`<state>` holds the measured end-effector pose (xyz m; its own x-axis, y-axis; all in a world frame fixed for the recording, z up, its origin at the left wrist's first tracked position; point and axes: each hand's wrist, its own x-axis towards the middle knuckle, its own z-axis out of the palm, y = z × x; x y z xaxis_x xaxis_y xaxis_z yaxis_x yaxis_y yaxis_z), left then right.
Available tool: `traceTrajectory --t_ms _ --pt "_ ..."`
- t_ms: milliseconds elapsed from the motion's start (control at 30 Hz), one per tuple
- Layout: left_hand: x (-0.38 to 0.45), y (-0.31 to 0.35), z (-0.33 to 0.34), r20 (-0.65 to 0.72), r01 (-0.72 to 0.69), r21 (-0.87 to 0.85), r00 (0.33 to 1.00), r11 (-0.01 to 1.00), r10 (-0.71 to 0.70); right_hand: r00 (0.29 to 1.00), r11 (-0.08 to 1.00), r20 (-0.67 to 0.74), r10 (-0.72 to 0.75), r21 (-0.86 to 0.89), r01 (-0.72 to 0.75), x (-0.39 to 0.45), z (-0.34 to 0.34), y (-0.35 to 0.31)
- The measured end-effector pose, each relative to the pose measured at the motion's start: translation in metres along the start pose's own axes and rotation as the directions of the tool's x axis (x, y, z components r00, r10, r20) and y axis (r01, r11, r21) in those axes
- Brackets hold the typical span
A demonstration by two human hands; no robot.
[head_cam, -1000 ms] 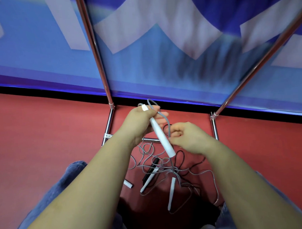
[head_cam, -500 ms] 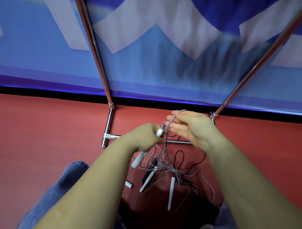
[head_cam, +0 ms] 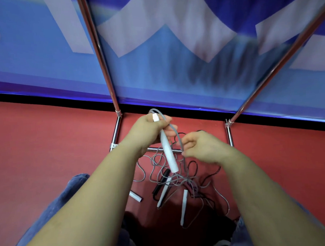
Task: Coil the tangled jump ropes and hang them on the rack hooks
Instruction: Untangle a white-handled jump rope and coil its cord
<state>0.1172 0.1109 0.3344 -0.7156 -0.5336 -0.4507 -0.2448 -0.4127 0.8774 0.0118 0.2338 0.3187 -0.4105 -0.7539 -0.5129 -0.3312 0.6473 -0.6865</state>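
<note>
My left hand grips the top of a white jump rope handle, which points down and to the right. Its grey cord loops over the handle's top and runs down to my right hand, which pinches it just right of the handle. Under both hands a tangle of grey and black ropes lies on the red floor, with two white handles and a black handle in it. The chrome rack's base bar and two posts stand behind; no hooks are in view.
Another white handle lies left of the tangle. A blue and white banner hangs behind the rack. The right rack post slants up to the right. My knees in blue jeans flank the pile.
My left hand rose and turned the white handle from pointing down-left to down-right. My right hand dropped from the raised cord loop and now pinches the cord lower, beside the handle.
</note>
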Motion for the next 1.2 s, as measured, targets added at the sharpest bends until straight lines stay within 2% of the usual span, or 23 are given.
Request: traceTrajectory --t_ms 67,167,233,300,367,433,533,600,633,667,733,800,867,933,1067,1200 --pt "-0.001 0.003 -0.001 0.014 0.010 -0.086 1.000 0.996 -0.008 1.000 0.993 -0.009 -0.022 -0.117 0.021 0.001 0.004 0.002" --pt "-0.002 0.007 -0.002 0.052 -0.005 -0.125 0.999 0.992 0.012 0.987 0.986 -0.150 -0.066 -0.162 0.041 0.001 0.001 -0.002" --pt "-0.001 0.007 -0.004 0.074 -0.027 -0.063 0.997 0.998 0.032 0.983 0.999 -0.179 -0.052 -0.001 0.053 -0.001 -0.002 -0.006" --pt "-0.001 0.002 -0.006 0.084 -0.053 0.185 0.996 0.981 0.038 0.983 0.965 -0.182 0.012 0.261 0.037 -0.004 -0.004 -0.013" --pt "0.000 -0.007 -0.007 0.151 -0.096 0.480 0.988 0.872 0.026 0.979 0.861 -0.196 0.052 0.505 0.055 -0.007 -0.008 -0.018" --pt "-0.002 -0.013 -0.004 0.221 -0.119 0.615 0.975 0.779 -0.025 0.978 0.712 -0.201 0.057 0.695 0.102 -0.010 -0.013 -0.023" --pt "-0.003 -0.015 -0.001 0.237 -0.085 0.548 0.970 0.832 -0.057 0.978 0.490 -0.194 0.075 0.862 0.134 -0.013 -0.020 -0.027" --pt "-0.002 -0.014 -0.001 0.210 -0.071 0.471 0.977 0.879 -0.034 0.972 0.410 -0.212 0.102 0.899 0.153 -0.014 -0.023 -0.027" --pt "-0.002 -0.013 -0.001 0.193 -0.061 0.430 0.981 0.901 -0.025 0.967 0.409 -0.230 0.107 0.897 0.168 -0.013 -0.024 -0.026" --pt "-0.002 -0.012 -0.001 0.176 -0.042 0.381 0.984 0.924 -0.028 0.963 0.443 -0.249 0.104 0.878 0.179 -0.012 -0.025 -0.025" --pt "-0.004 -0.008 0.001 0.147 -0.001 0.265 0.988 0.964 -0.039 0.959 0.633 -0.274 0.071 0.756 0.169 -0.010 -0.022 -0.022" --pt "-0.004 -0.004 0.003 0.104 0.009 0.147 0.994 0.989 -0.025 0.973 0.865 -0.229 0.019 0.492 0.099 -0.005 -0.016 -0.013" --pt "-0.003 -0.001 0.003 0.050 0.003 0.047 0.999 0.999 -0.006 0.997 0.978 -0.082 -0.009 0.209 0.026 -0.001 -0.006 -0.007" --pt "-0.002 0.002 0.000 0.024 0.001 -0.036 1.000 0.999 0.000 1.000 0.998 0.011 -0.009 0.062 0.008 0.000 0.003 -0.004" --pt "-0.005 0.007 -0.002 0.059 0.016 -0.160 0.998 0.987 -0.007 0.992 0.996 -0.119 -0.036 0.071 0.045 0.002 0.006 -0.007" --pt "-0.005 0.011 -0.002 0.104 0.018 -0.256 0.994 0.967 0.009 0.979 0.997 -0.189 -0.070 0.011 0.073 -0.001 0.005 -0.008"
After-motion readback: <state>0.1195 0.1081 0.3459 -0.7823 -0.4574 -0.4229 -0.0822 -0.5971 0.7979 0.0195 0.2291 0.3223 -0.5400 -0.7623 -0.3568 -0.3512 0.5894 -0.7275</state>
